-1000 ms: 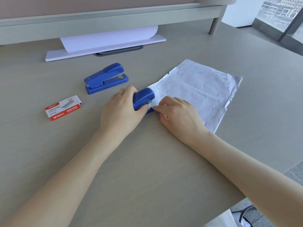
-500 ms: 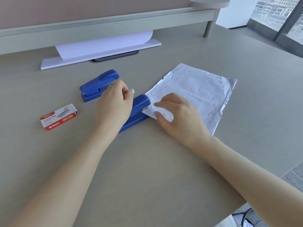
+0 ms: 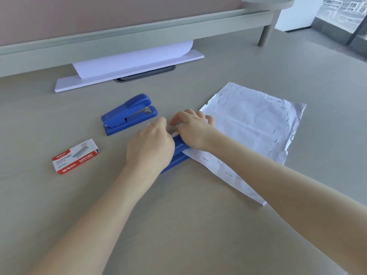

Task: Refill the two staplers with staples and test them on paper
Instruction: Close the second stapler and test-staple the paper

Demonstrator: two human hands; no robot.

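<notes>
1. Mostly hidden, the near stapler (image 3: 179,149) lies on the desk (image 3: 198,225) at centre; only a strip of its smooth blue plastic top and base shows between the two hands.
2. The left hand (image 3: 150,148) covers its rear, fingers curled down over it; a thin ring (image 3: 150,124) sits on one finger. Whether the hand grips the stapler or only rests on it cannot be told.
3. The right hand (image 3: 191,129) lies across the stapler's front end and the paper's left corner, fingers bent and close together, pressing on the sheet; what lies under them is hidden.
4. The paper (image 3: 256,124) is white, creased and wrinkled, with rows of short metal staples along its edges. Its left edge is tucked at the stapler's front, and the right forearm crosses its near corner.
5. The far stapler (image 3: 129,114) sits closed just beyond the left hand, apart from it: same blue, rounded top, flat base, a metal plate showing at its front.
6. The staple box (image 3: 75,156), red and white card with one end flap open, lies to the left, well apart from the hands.
7. At the back, a white curved sheet (image 3: 135,58) rests on a flat white board (image 3: 65,86) beneath a grey shelf (image 3: 139,34).
</notes>
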